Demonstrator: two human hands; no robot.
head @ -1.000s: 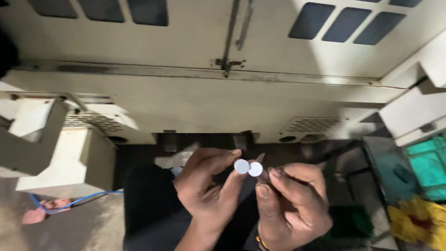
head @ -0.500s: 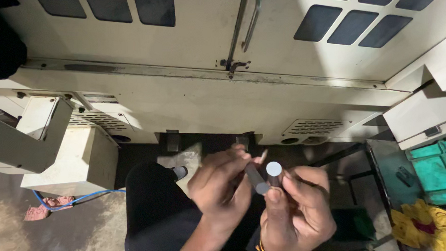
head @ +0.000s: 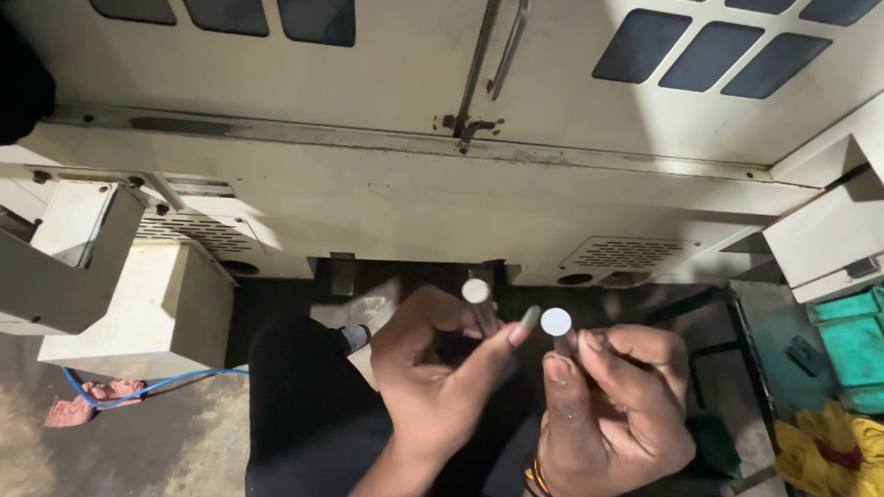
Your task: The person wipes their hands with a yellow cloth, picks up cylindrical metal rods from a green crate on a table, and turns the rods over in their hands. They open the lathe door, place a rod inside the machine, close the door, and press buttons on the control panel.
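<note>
Head view: left hand (head: 426,377) and right hand (head: 609,415) each grip a round-faced metal rod (head: 479,298).

Machine: a big cream metal machine (head: 385,191) fills the top of the view, with dark window panes (head: 709,51) in its doors.
Door handle: a thin grey metal handle (head: 511,38) hangs by the seam between the doors.
Vents: small grilles with tiny holes (head: 626,254) sit low on the machine.
Box: a cream box-shaped part (head: 151,310) stands at the left on the floor.
Cable: a thin blue cable (head: 148,390) lies on the grey floor (head: 75,451).
Rag: a pink crumpled rag (head: 82,407) touches the cable.
Tray: a green plastic tray (head: 870,347) sits at the right.
Cloth: a yellow crumpled cloth (head: 855,460) lies just below the tray.
Frame: a dark metal frame (head: 754,381) stands beside the tray.
</note>
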